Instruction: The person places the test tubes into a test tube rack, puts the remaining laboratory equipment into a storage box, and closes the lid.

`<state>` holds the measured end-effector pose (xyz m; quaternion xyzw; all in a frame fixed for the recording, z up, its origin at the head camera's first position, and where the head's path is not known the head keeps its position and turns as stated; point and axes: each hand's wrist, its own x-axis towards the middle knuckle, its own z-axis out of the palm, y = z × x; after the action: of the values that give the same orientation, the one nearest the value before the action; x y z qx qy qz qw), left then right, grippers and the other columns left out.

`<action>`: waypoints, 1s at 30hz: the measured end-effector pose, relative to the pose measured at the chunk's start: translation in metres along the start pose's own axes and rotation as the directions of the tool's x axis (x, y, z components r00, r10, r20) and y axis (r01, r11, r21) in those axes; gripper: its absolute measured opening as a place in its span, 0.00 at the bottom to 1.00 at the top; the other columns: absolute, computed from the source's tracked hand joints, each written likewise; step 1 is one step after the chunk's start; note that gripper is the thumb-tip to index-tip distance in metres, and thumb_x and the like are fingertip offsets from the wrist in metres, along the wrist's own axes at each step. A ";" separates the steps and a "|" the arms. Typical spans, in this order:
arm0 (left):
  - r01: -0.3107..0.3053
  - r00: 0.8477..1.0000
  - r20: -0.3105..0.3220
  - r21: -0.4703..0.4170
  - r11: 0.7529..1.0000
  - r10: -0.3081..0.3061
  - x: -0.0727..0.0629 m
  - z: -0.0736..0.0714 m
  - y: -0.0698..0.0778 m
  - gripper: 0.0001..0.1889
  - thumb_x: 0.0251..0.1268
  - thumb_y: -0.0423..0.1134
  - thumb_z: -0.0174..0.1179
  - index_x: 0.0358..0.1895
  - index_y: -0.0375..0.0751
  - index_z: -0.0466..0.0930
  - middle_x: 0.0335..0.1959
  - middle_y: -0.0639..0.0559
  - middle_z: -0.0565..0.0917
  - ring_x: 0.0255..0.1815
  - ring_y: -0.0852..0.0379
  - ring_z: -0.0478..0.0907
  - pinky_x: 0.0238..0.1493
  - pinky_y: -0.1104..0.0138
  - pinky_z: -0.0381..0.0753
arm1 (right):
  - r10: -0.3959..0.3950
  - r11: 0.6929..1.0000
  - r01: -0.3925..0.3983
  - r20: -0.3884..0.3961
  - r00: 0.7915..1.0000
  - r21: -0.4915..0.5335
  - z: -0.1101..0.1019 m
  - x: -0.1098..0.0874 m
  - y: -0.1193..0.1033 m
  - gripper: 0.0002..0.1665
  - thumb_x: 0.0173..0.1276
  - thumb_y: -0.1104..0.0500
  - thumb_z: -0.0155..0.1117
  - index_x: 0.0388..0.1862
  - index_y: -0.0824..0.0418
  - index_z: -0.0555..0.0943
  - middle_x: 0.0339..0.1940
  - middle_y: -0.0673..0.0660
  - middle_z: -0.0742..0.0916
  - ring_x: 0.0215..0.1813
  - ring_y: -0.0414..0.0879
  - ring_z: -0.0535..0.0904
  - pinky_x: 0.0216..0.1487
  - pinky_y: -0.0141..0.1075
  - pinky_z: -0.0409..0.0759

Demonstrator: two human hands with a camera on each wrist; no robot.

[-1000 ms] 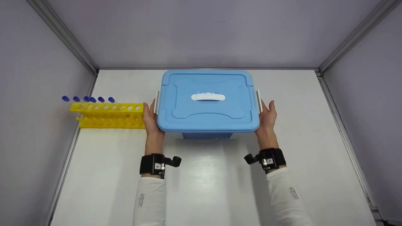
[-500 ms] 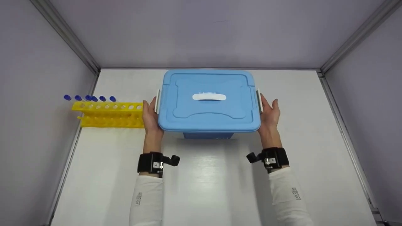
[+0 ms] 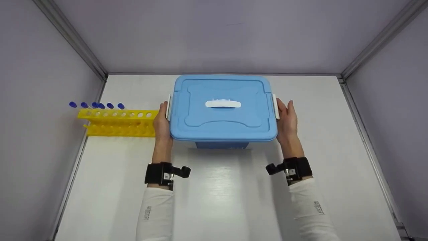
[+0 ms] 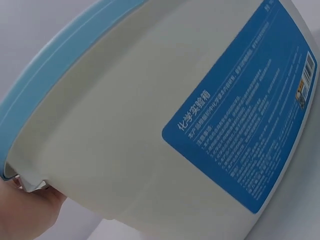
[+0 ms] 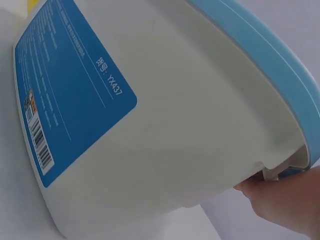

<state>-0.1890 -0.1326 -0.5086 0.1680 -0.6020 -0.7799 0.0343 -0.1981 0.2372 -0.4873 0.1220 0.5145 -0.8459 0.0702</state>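
A white storage box with a blue lid [image 3: 222,115] stands at the back middle of the table in the head view. A white handle [image 3: 223,104] lies across the lid, and white latches [image 3: 276,106] flank it. My left hand [image 3: 162,125] rests against the box's left side at the latch, digits pointing away from me. On the opposite side, my right hand [image 3: 287,124] touches the right latch, with two digits extended and apart. Both wrist views show the fingertips just under the lid's rim, partly hidden. The box front carries a blue label [image 4: 245,115].
A yellow test tube rack [image 3: 117,132] is left of the box, close beside my left hand. Several tubes with blue caps [image 3: 110,105] lean in it. Grey walls [image 3: 220,40] enclose the white table [image 3: 217,197] at the back and sides.
My left hand's digits have drawn together against the latch. The right wrist has swung slightly outward while its fingers stay by the latch. The box keeps its place.
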 end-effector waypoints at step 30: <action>-0.240 0.966 0.247 0.755 0.611 0.074 -0.010 0.022 0.013 0.32 0.77 0.41 0.37 0.81 0.41 0.42 0.84 0.44 0.40 0.84 0.45 0.46 0.81 0.51 0.51 | -0.152 0.410 0.116 0.057 0.987 -0.905 0.008 0.000 -0.002 0.50 0.75 0.51 0.49 0.79 0.71 0.33 0.81 0.73 0.49 0.83 0.65 0.45 0.82 0.54 0.47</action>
<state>-0.1887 -0.1128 -0.4896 0.0370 -0.8924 -0.4487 -0.0313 -0.1999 0.2306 -0.4824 0.0380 0.8973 -0.4371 0.0485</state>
